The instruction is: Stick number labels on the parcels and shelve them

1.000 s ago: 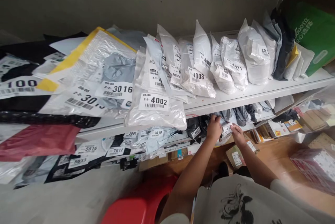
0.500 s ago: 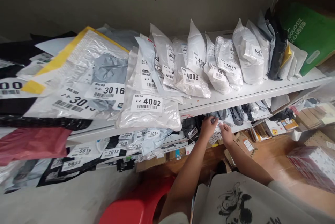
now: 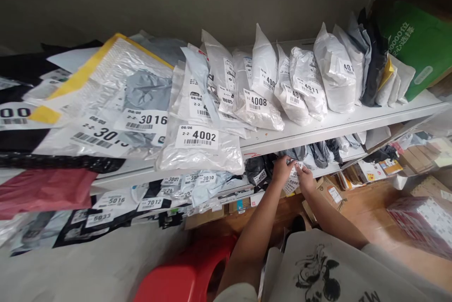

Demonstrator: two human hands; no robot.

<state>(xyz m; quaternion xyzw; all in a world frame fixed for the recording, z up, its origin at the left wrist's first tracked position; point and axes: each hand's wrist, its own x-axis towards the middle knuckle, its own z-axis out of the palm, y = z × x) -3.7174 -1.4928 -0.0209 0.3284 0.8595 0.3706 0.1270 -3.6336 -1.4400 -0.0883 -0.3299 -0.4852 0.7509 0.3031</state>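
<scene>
A white strip of printed number labels [image 3: 292, 183] hangs between my hands, at the edge of the lower shelf. My left hand [image 3: 282, 169] pinches its upper left side, fingers closed. Opposite it, my right hand [image 3: 304, 175] is closed on the upper right side, its thumb near the top. Close to my left hand lies a black parcel [image 3: 256, 170] with a 4002 label. Grey bags stand behind the hands on the lower shelf. Above, a white bag labelled 4008 [image 3: 261, 111] leans among other white bags on the upper shelf.
The upper shelf's front edge [image 3: 318, 131] runs just above my hands. A clear bag labelled 4002 [image 3: 203, 154] overhangs that edge. Below stand a red plastic stool [image 3: 173, 278] and cardboard boxes; a red-and-white box [image 3: 423, 222] is on the floor at right.
Both hands stay nearly in place. The label strip has shifted slightly between them, and other printed numbers now show. The view has moved very little.
</scene>
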